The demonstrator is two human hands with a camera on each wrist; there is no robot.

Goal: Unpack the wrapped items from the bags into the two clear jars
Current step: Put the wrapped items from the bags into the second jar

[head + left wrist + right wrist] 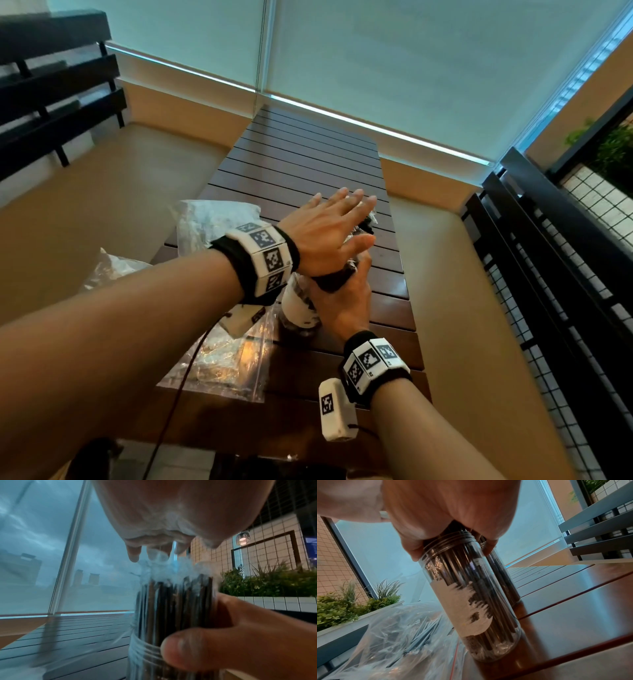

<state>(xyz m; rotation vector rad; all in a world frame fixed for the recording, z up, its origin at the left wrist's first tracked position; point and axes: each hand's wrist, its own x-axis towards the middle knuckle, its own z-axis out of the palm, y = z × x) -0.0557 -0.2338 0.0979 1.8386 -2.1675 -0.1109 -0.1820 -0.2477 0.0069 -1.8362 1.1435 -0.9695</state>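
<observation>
A clear jar [297,306] with a torn white label stands on the slatted table, packed with dark wrapped sticks [173,601] that poke out of its mouth. My right hand [346,301] grips this jar [471,601] round its threaded neck. My left hand [342,219] is flat with straight fingers above the stick ends; in the left wrist view the palm [171,513] hovers just over them. A second clear jar [503,582], also full of dark sticks, stands right behind the first. A clear bag [393,635] with more wrapped sticks lies beside the jars.
Clear plastic bags lie at the table's left, one near [222,359], one farther back [212,219] and one off the edge [109,267]. The dark wooden table [308,154] stretches away ahead. A black railing [548,257] runs on the right, a dark bench [51,85] at left.
</observation>
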